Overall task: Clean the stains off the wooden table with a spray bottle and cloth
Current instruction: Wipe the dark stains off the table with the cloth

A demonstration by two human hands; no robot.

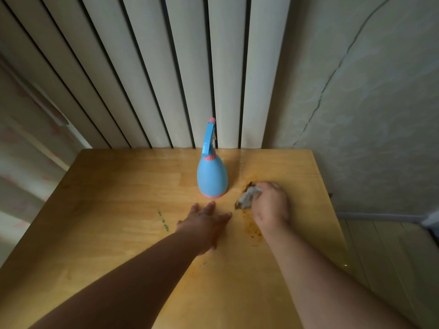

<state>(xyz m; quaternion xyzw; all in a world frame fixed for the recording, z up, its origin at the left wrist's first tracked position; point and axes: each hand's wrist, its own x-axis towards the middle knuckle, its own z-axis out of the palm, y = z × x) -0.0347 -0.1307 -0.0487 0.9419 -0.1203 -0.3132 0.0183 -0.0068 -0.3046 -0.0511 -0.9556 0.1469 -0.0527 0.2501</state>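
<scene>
A blue spray bottle [212,176] with pink trim stands upright near the far edge of the wooden table [114,200]. My right hand [272,205] grips a crumpled, soiled grey cloth [248,197] and presses it on the tabletop just right of the bottle. Orange-brown stains [253,227] spread over the wood beneath and behind that hand. My left hand [205,223] lies flat on the table with fingers spread, in front of the bottle and left of the cloth. A short line of green marks [163,220] sits left of my left hand.
Tall white vertical panels [180,72] rise behind the table's far edge. A pale patterned wall [370,110] runs along the right side. The table's left and right edges drop to the floor, with light floorboards [389,245] at lower right.
</scene>
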